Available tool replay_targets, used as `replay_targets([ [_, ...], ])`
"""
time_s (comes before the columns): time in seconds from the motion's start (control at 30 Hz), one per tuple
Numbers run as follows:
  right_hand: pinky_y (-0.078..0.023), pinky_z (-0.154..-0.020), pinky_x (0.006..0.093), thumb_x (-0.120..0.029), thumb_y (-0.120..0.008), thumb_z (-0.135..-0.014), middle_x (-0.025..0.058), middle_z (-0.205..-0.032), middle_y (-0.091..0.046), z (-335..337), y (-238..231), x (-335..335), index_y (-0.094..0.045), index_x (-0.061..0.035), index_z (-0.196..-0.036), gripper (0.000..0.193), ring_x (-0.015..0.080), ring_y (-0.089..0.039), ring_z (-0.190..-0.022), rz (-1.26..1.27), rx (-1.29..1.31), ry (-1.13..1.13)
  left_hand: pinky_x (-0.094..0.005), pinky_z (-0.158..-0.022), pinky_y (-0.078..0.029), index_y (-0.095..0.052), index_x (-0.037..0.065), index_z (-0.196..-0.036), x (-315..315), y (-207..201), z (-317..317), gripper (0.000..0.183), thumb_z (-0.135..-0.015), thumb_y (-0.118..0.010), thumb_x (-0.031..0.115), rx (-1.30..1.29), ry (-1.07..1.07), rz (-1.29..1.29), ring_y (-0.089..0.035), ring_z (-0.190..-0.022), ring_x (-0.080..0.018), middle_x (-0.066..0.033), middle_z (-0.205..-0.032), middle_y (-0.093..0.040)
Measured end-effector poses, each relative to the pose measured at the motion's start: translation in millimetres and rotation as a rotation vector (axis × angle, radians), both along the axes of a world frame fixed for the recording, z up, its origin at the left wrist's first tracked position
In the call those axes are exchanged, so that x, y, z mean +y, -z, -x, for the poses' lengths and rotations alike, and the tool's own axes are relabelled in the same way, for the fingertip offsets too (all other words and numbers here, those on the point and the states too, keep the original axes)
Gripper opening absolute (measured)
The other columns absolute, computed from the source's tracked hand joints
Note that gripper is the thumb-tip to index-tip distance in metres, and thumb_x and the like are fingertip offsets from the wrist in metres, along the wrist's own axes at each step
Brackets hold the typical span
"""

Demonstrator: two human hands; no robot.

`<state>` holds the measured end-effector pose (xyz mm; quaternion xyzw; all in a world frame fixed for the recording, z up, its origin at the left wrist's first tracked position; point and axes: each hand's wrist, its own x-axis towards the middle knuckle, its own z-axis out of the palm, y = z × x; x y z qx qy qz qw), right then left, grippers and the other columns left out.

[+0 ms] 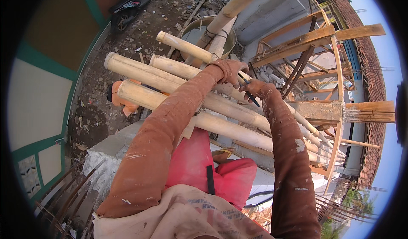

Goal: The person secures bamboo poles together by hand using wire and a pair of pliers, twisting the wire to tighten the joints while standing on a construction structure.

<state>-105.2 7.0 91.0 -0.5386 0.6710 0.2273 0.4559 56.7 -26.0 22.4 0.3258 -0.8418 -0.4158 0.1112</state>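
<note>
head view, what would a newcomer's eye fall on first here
The pale bamboo poles stand out most, slanting side by side across the middle of the picture. Above them, right of centre, the left hand and right hand come close together, with a slim dark tool in the right. Below the poles, at lower centre, the bright pinkish-red trousers catch the eye.

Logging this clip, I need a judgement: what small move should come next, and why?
Probably a small turn of the dark tool in the right hand, since it is gripped there, close beside the left hand, over the bamboo poles.
</note>
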Motion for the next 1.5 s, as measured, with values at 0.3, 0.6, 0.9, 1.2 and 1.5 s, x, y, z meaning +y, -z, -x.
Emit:
replay_targets([
  [0.3,-0.055,-0.079,0.0333,-0.012,-0.053,-0.076,0.0121,-0.101,-0.059,2.2,-30.3,34.1,-0.051,-0.0258,-0.129,0.055,0.0194,-0.058,-0.094,-0.027,-0.064,-0.095,-0.0274,-0.077,-0.051,-0.060,0.001,-0.107,126.2,-5.5,-118.7,0.032,-0.075,-0.062,0.002,0.581,-0.973,-0.248,-0.061,-0.081,-0.0138,-0.0087,-0.091,-0.064],
  [0.6,-0.037,-0.099,0.0367,0.001,-0.052,-0.071,0.0171,-0.116,-0.057,26.6,-59.4,137.6,-0.059,-0.0139,-0.121,0.052,0.0322,-0.052,-0.108,0.315,-0.388,-0.299,-0.0346,-0.076,-0.046,-0.059,0.003,-0.115,222.6,5.1,-91.4,0.046,-0.070,-0.068,0.005,0.223,-0.778,0.153,-0.056,-0.079,-0.0256,-0.0129,-0.087,-0.055],
  [0.9,-0.035,-0.100,0.0386,0.004,-0.052,-0.069,0.0203,-0.119,-0.052,27.6,-52.4,166.2,-0.059,-0.0122,-0.119,0.053,0.0371,-0.047,-0.113,0.467,-0.426,-0.333,-0.0400,-0.084,-0.042,-0.066,0.007,-0.099,221.9,9.3,-76.9,0.025,-0.076,-0.061,0.001,0.179,-0.839,0.116,-0.052,-0.094,-0.0314,-0.0120,-0.089,-0.055],
  [1.2,-0.036,-0.100,0.0419,0.005,-0.049,-0.063,0.0270,-0.119,-0.048,24.5,-37.7,179.8,-0.060,-0.0132,-0.116,0.057,0.0424,-0.045,-0.113,0.529,-0.252,-0.436,-0.0365,-0.082,-0.045,-0.066,0.004,-0.096,228.8,18.6,-78.6,0.023,-0.075,-0.059,-0.002,0.311,-0.826,0.290,-0.055,-0.091,-0.0292,-0.0113,-0.090,-0.059],
  [1.5,-0.036,-0.096,0.0503,-0.006,-0.050,-0.065,0.0190,-0.098,-0.064,-15.4,-37.0,181.2,-0.063,-0.0086,-0.110,0.047,0.0424,-0.051,-0.105,0.539,-0.188,-0.697,-0.0377,-0.081,-0.045,-0.056,0.006,-0.117,232.5,25.5,-78.9,0.048,-0.073,-0.046,-0.010,0.515,-0.941,0.180,-0.056,-0.087,-0.0290,-0.0130,-0.091,-0.059],
])
